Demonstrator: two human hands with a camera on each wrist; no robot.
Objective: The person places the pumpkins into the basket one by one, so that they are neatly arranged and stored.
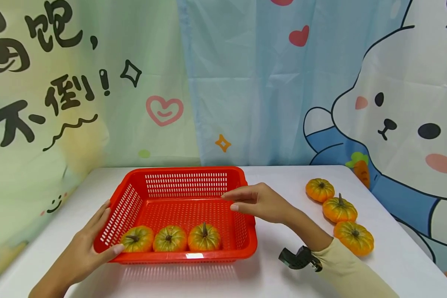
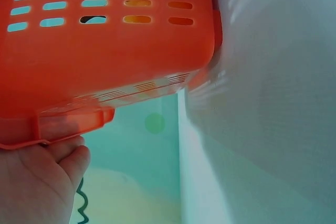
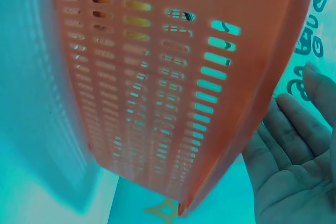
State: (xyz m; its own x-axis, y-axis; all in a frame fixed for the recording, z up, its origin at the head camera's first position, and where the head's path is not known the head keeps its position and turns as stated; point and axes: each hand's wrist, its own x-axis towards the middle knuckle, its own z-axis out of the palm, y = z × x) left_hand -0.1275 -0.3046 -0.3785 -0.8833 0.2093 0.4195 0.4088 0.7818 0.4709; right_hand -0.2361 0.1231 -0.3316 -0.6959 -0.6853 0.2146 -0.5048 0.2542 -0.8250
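A red perforated plastic basket point(image 1: 186, 257) sits on the white table, with three small orange-yellow pumpkins point(image 1: 170, 239) in a row along its near side. My left hand point(image 1: 82, 248) grips the basket's left end, thumb over the near left corner of the rim and fingers along the outside. In the left wrist view, the fingers point(image 2: 68, 156) reach under the projecting rim. Over the basket's right rim hovers my right hand point(image 1: 262, 203), its fingers extended toward the inside and holding nothing. The right wrist view has that palm point(image 3: 294, 177) beside the rim.
Three more small pumpkins point(image 1: 340, 209) lie in a slanting line on the white table point(image 1: 283, 273), right of the basket. Behind the table hangs a printed curtain point(image 1: 242, 103) with a cartoon rabbit. A black device point(image 1: 299, 258) is strapped to my right wrist.
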